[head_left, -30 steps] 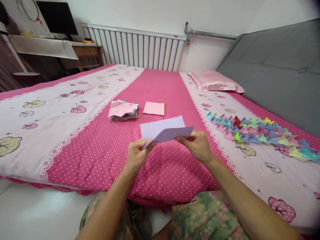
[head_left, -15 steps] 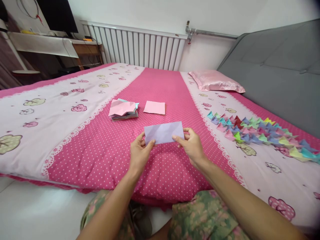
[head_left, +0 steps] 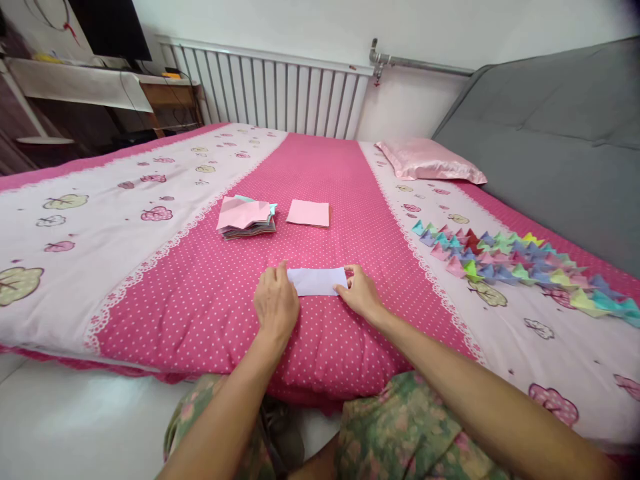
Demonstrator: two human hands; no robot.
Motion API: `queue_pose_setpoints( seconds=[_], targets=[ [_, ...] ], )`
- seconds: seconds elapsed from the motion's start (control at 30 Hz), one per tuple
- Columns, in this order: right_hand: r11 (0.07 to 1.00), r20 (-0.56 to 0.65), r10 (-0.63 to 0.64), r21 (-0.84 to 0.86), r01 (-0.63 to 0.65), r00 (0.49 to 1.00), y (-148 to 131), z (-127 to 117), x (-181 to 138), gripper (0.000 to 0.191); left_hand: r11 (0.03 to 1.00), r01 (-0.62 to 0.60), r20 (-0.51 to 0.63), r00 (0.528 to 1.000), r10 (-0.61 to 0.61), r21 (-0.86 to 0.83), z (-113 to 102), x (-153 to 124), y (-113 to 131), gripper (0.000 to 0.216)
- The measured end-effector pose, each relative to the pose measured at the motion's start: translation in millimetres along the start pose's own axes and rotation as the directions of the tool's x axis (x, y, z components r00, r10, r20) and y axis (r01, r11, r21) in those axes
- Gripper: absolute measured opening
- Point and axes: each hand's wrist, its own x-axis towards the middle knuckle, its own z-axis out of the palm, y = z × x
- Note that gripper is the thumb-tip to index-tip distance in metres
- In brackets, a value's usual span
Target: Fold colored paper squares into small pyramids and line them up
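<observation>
A pale lilac sheet of paper (head_left: 317, 282), a long narrow rectangle, is held level just over the pink dotted bedspread (head_left: 200, 293). My left hand (head_left: 277, 297) has its fingers closed on the paper's left end, back of the hand toward me. At the right end my right hand (head_left: 359, 291) pinches the paper between thumb and fingers. Beyond the hands lie a thick uneven stack of folded papers (head_left: 245, 215), pink on top, and a flat pile of square pink paper (head_left: 309, 213).
Rows of small folded paper shapes (head_left: 510, 260) in many colours spread over the right side of the bed. A pink pillow (head_left: 430, 160) lies by the grey headboard (head_left: 545, 133). Behind the bed stand a white radiator (head_left: 270, 87) and a desk (head_left: 170, 97) with a monitor.
The lilac paper has come lower and nearer to me, and looks narrower. My left hand has turned so that its back now faces up; my right hand has moved slightly left.
</observation>
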Motion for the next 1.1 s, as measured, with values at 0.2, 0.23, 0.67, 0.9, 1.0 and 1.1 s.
queue_pose_setpoints(
  seconds=[0.2,0.23,0.67,0.9,1.0,1.1],
  targets=[
    [0.999,0.004,-0.01,-0.05,0.01,1.0,1,2,1,0.049,0.798,-0.601,0.358,0.754,0.551,0.037,28,-10,5,0.043],
    [0.998,0.007,-0.013,-0.054,0.014,1.0,1,2,1,0.049,0.795,-0.605,0.417,0.734,0.536,0.042,32,-12,5,0.046],
    [1.0,0.064,-0.01,-0.026,0.012,0.998,4,0,4,0.05,0.907,-0.321,0.471,0.866,0.166,0.272,28,-12,-1,0.086],
    [0.998,0.067,-0.027,0.058,0.024,0.997,4,-1,4,0.05,0.91,-0.254,0.449,0.889,0.086,0.329,23,-8,-7,0.097],
    [0.971,0.092,-0.01,0.237,-0.012,0.996,5,-1,4,0.047,0.909,-0.272,0.415,0.901,0.125,0.317,21,-8,-8,0.09],
    [0.875,0.116,0.018,0.478,-0.072,0.993,2,-5,2,0.044,0.905,-0.296,0.356,0.917,0.181,0.304,21,-8,-8,0.077]
  ],
)
